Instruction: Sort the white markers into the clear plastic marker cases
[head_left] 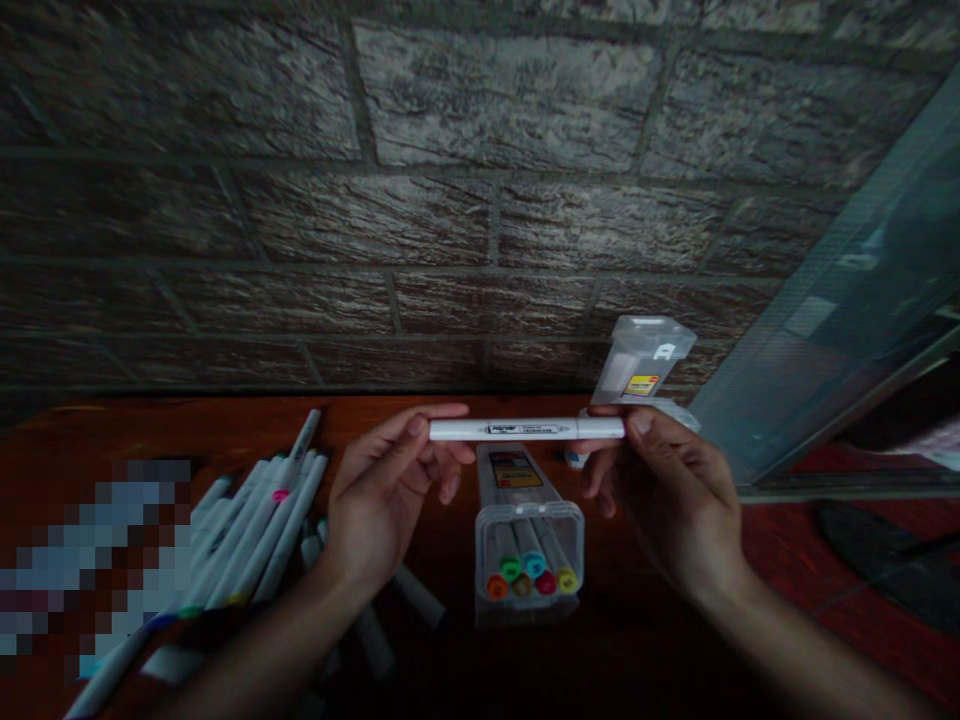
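A white marker pen (517,429) with black print along its barrel is held level between both hands. My left hand (382,490) pinches its left end between thumb and fingers. On the other end, the thumb and fingers of my right hand (686,490) are closed. Below the pen lies a clear plastic case (529,510), its open end towards me, with several markers inside showing orange, green, blue, red and yellow ends. To the left, a pile of white markers (247,530) is spread over the brown table (420,660), partly hidden by my left forearm.
Behind my right hand stands an upright clear plastic case (645,355) with a yellow label. A stone-block wall (420,220) rises at the table's back edge. At right are a greyish panel (810,300) and a red floor (795,560). Part of the left side is pixelated.
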